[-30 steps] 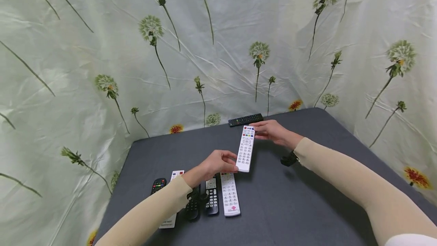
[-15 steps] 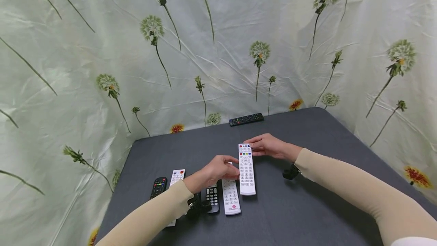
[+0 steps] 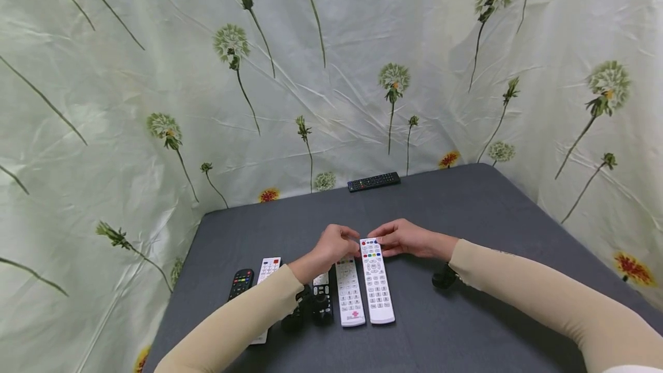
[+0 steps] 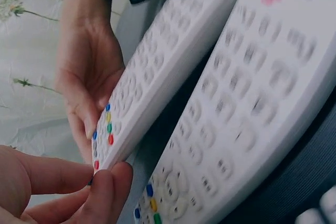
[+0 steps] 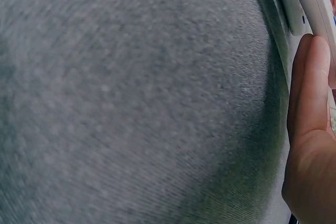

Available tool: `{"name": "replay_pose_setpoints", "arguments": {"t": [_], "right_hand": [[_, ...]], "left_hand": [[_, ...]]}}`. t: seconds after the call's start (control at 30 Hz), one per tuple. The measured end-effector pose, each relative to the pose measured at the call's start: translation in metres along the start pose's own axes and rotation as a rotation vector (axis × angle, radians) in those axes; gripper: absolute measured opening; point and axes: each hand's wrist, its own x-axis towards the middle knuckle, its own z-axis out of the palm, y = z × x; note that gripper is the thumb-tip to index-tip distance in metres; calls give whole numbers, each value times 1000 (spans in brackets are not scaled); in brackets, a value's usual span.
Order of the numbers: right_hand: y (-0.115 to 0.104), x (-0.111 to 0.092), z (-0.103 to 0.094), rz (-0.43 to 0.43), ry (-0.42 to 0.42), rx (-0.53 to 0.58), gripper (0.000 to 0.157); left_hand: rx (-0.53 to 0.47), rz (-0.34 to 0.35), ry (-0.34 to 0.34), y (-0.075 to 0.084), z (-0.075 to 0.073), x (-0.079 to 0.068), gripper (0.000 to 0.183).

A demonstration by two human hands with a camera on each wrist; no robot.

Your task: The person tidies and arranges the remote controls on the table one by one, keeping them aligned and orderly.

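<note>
A white remote control (image 3: 377,286) with small coloured buttons at its top slants down toward the table, beside another white remote (image 3: 350,298). At its top right corner, my right hand (image 3: 409,239) holds it between thumb and fingers. My left hand (image 3: 334,243) is at the top left corner; in the left wrist view its bent fingers (image 4: 122,182) and thumb pinch that end. The right wrist view shows the right fingers (image 5: 315,82) against the remote's edge and underside. Part of the neighbouring remote's top is hidden behind the left hand.
Left of the hands lie a black-and-silver remote (image 3: 322,290), a white remote (image 3: 269,268) and a black remote (image 3: 241,282), partly covered by the left forearm. Another black remote (image 3: 374,182) lies at the back edge of the grey table (image 3: 466,200), before a flowered curtain (image 3: 331,102).
Both hands have brought the white remote down and toward the front, beside the other white remote. It has turned from leaning right to leaning left at its top.
</note>
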Motion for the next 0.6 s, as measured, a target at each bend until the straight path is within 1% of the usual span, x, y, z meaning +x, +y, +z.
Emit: {"name": "replay_pose_setpoints", "arguments": {"t": [0.07, 0.17, 0.3, 0.4, 0.5, 0.6], "right_hand": [[2, -1, 1, -12, 5, -25, 36], [5, 0, 1, -26, 16, -57, 35], [5, 0, -1, -31, 49, -109, 34], [6, 2, -1, -33, 79, -157, 32], [6, 3, 1, -36, 91, -183, 30], [6, 4, 3, -37, 98, -188, 29]], "left_hand": [[59, 22, 18, 0, -1, 6, 30], [118, 40, 2, -1, -5, 15, 23], [101, 55, -88, 0, -12, 33, 22], [111, 57, -159, -2, -18, 44, 22], [184, 36, -211, -5, -21, 54, 17], [250, 19, -242, -7, -23, 58, 12]]}}
